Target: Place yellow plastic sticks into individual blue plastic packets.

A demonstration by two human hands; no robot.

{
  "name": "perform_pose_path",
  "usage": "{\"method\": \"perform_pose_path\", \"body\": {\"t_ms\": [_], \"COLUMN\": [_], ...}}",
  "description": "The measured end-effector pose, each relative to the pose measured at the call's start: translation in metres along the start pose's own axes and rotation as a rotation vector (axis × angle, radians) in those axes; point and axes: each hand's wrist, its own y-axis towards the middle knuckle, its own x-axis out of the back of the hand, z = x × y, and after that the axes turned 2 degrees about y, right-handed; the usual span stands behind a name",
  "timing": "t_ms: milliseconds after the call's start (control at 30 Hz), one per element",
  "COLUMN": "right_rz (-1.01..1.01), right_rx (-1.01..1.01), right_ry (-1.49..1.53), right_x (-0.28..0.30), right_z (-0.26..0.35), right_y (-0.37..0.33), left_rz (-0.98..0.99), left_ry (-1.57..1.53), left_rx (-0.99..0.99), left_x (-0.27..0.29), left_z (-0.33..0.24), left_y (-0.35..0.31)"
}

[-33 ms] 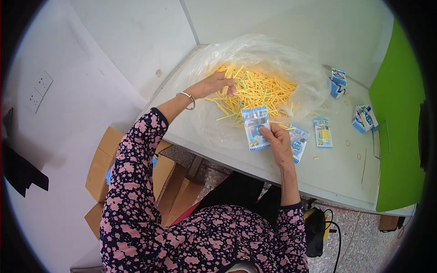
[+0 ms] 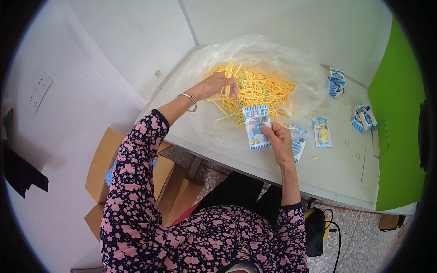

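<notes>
My left hand (image 2: 220, 85) is closed round a small bundle of thin yellow sticks (image 2: 229, 78), held roughly upright over the far-left part of a heap of loose sticks (image 2: 264, 93). A few green sticks show among the yellow ones. The heap lies on a crumpled clear plastic bag (image 2: 236, 48) spread on the table. Between thumb and fingers, my right hand (image 2: 279, 139) grips a flat blue-and-white packet (image 2: 257, 127) in front of the heap. Just right of that hand lies a similar packet (image 2: 298, 141), partly hidden, then another packet (image 2: 321, 133) with yellow sticks showing through its window.
Small blue-and-white packs (image 2: 337, 83) and another pack bundle (image 2: 363, 119) sit at the table's right. Several rubber bands (image 2: 347, 142) lie nearby, beside a wire stand (image 2: 387, 141) and a green panel (image 2: 400, 118). An open cardboard box (image 2: 101, 166) stands on the left below the table.
The sticks in my left hand have turned slightly more upright. The packet in my right hand has shifted only a little.
</notes>
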Motion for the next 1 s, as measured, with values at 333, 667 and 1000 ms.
{"method": "perform_pose_path", "body": {"t_ms": [333,667,1000], "right_rz": [0.001,0.025,0.073], "right_rx": [0.009,0.050,0.028], "right_ry": [-0.069,-0.219,-0.218], "right_x": [0.028,0.034,0.030], "right_z": [0.007,0.007,0.014], "right_y": [0.006,0.004,-0.001], "left_rz": [-0.027,-0.028,-0.036], "left_ry": [-0.617,-0.506,-0.530], "left_rx": [-0.017,-0.060,-0.037], "left_x": [-0.068,-0.088,-0.091], "left_z": [-0.055,-0.063,-0.058], "left_y": [0.012,0.000,-0.008]}}
